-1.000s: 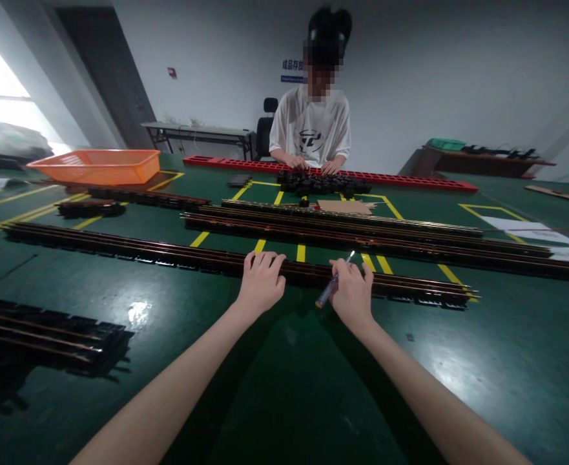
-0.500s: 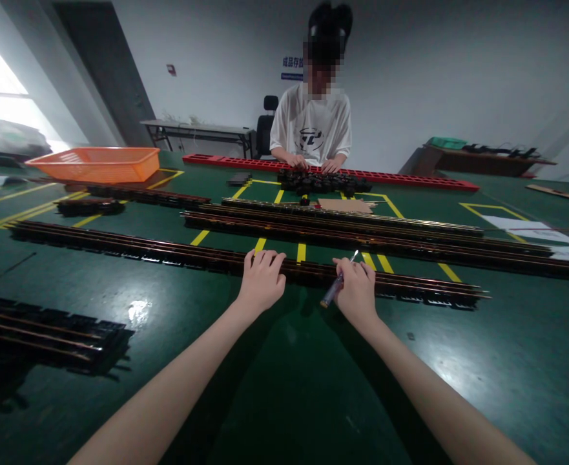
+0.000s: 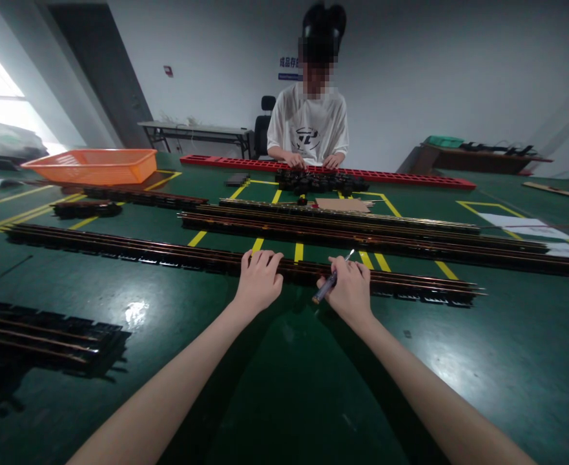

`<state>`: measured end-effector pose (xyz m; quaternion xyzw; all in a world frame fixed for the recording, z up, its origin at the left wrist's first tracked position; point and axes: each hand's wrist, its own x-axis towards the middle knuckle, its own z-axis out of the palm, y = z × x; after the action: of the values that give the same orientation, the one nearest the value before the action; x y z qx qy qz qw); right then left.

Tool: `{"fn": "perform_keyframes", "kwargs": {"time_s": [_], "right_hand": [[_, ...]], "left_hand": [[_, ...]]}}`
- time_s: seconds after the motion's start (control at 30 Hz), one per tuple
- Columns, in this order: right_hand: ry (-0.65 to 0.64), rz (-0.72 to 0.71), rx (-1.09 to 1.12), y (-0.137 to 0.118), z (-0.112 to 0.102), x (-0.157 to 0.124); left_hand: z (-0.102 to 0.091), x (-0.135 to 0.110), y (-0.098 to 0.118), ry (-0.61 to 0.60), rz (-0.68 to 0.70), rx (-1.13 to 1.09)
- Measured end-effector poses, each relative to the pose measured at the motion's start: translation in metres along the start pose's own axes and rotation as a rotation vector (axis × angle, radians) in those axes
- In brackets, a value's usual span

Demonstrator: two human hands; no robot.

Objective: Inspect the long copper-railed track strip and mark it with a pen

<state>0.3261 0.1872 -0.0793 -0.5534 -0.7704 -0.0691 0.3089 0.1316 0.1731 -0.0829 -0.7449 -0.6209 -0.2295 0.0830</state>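
Note:
A long black strip with copper-coloured rods (image 3: 134, 246) lies across the table in front of me. My left hand (image 3: 259, 279) is over its middle, with the fingers bent across the top and the thumb at the near side, gripping it. To the right, my right hand (image 3: 351, 284) is closed around a screwdriver (image 3: 324, 290) with a see-through handle. The handle's end points down toward me, and the metal tip sticks out above my fingers. My right fingers are at the same strip; their exact contact with it is hidden.
Beyond lie more long rodded strips (image 3: 410, 242). An orange basket (image 3: 90, 169) stands at the far left, and another rodded strip (image 3: 37, 332) lies near left. Across the table a co-worker (image 3: 308, 123) handles a pile of black parts (image 3: 318, 181) by a red slotted rail (image 3: 410, 177).
My right hand has shifted slightly left, and the screwdriver has tilted a little with it. My left hand stays on the strip. The whole view has moved slightly.

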Motion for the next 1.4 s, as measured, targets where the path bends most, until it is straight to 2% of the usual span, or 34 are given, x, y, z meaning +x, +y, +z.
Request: {"fn": "perform_keyframes", "kwargs": {"time_s": [0.17, 0.63, 1.03, 1.23, 1.4], "right_hand": [[-0.014, -0.012, -0.023, -0.002, 0.003, 0.0], [0.036, 0.068, 0.056, 0.009, 0.004, -0.001], [0.013, 0.002, 0.009, 0.002, 0.0, -0.001], [-0.015, 0.013, -0.038, 0.001, 0.002, 0.0], [0.017, 0.006, -0.061, -0.002, 0.005, 0.001]], "left_hand": [[0.0, 0.0, 0.0, -0.008, 0.004, -0.007], [0.003, 0.0, -0.002, 0.001, 0.018, 0.007], [0.0, 0.0, -0.001, -0.01, 0.016, 0.004], [0.0, -0.001, -0.001, -0.016, 0.014, 0.003], [0.0, 0.001, 0.0, -0.022, 0.016, 0.005]]}}
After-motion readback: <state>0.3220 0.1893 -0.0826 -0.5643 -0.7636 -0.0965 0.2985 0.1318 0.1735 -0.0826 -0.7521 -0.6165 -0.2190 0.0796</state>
